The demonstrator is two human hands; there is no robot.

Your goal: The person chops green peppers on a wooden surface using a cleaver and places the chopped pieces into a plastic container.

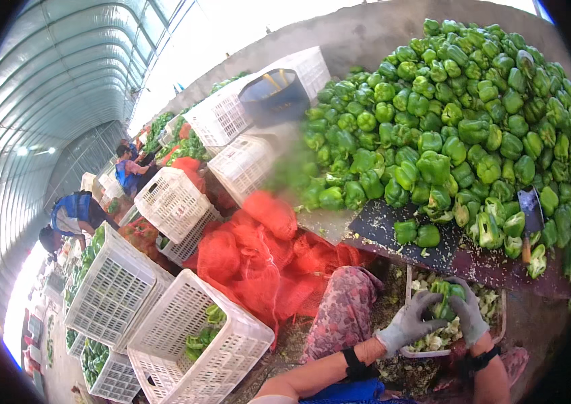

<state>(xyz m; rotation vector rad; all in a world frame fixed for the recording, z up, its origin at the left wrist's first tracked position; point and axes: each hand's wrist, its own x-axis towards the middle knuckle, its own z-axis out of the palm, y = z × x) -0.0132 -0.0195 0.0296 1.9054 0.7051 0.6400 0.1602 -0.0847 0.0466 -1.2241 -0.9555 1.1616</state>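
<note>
Far left of the pepper heap, people point(73, 215) bend over white crates point(114, 289) along the greenhouse wall. Closer to the heap, a tilted white crate point(194, 340) shows a few green peppers inside, and red mesh sacks point(252, 262) lie bunched between the crates and the heap. Below the heap, the left hand point(410, 323) in a grey glove wraps its fingers point(427, 303) around a green pepper point(446, 299), curled and pressed against its side. The right hand point(468, 316), gloved too, closes on the same pepper from the other side, fingers bent over it. The pepper sits between both palms, right above a white tray point(427, 352) full of pale trimmings. Just under the heap's edge, two loose peppers point(417, 233) rest on a dark board point(383, 225) on the desk. The heap of green peppers point(447, 128) itself towers up toward the concrete wall point(366, 34), and a knife blade point(530, 209) sticks out at its lower right side.
</note>
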